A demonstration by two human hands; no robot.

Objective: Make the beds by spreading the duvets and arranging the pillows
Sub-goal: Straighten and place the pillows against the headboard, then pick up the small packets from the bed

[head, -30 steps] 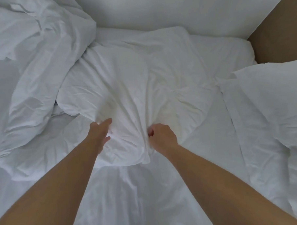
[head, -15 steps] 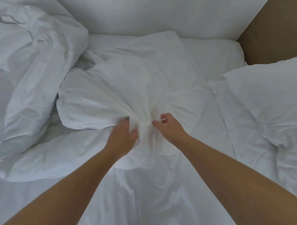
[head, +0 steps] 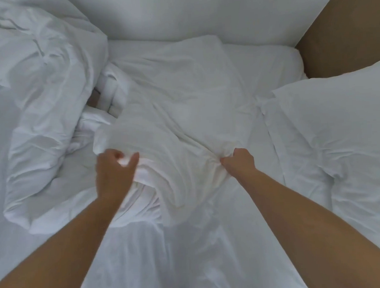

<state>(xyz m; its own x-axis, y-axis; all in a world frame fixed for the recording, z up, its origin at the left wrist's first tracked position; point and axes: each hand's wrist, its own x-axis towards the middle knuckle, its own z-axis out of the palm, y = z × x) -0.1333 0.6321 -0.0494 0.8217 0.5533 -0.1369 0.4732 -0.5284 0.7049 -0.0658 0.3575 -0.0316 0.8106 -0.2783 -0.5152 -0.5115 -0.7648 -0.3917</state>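
Soft white crumpled pillow (head: 183, 113): in the middle of the white bed sheet (head: 189, 252), close to the padded white headboard (head: 179, 11). Gripped at its near edge by both hands: left hand (head: 114, 171) curled round a bunched fold, right hand (head: 240, 161) closed tight on a pinch of cloth. Looks like only the start of the job. Not yet flat or in place. Big white puffy duvet (head: 41, 106) heaped on the left, not spread. Counted: two pillows, with the second plump white pillow (head: 337, 137) on the right; one duvet; two hands. Brown wall (head: 343, 28) in the far corner.
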